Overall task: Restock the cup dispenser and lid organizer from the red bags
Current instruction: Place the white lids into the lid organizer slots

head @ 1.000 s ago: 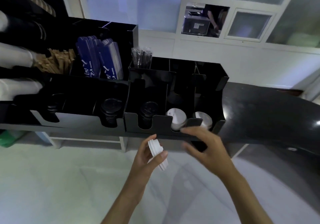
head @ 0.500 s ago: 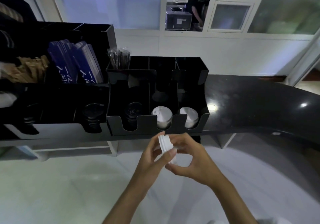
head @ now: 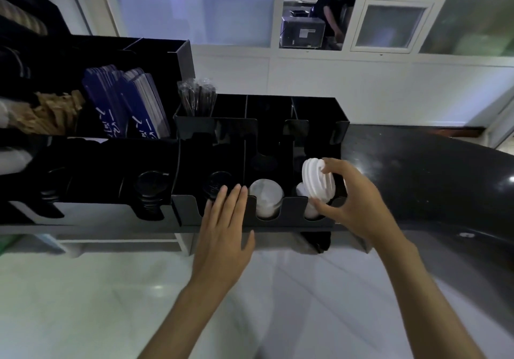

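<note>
A black lid organizer (head: 289, 214) stands on the dark counter with three front slots. Its left slot holds black lids (head: 217, 185). White lids (head: 265, 196) fill the middle slot, and more white lids sit low in the right slot. My right hand (head: 347, 200) grips a small stack of white lids (head: 317, 176), tilted, just above the right slot. My left hand (head: 222, 228) lies flat with fingers spread against the organizer's front wall, holding nothing. No red bag is in view.
A second black organizer (head: 111, 208) with black lids sits to the left. Behind it stand blue sleeves (head: 125, 105), brown packets (head: 52, 114) and wrapped straws (head: 197, 97). Horizontal cup tubes (head: 14, 158) line the far left. The dark counter (head: 422, 180) curves away right.
The white lid stack passed from my left hand to my right, which carried it up over the right slot. My left hand let go and came to rest on the organizer's front.
</note>
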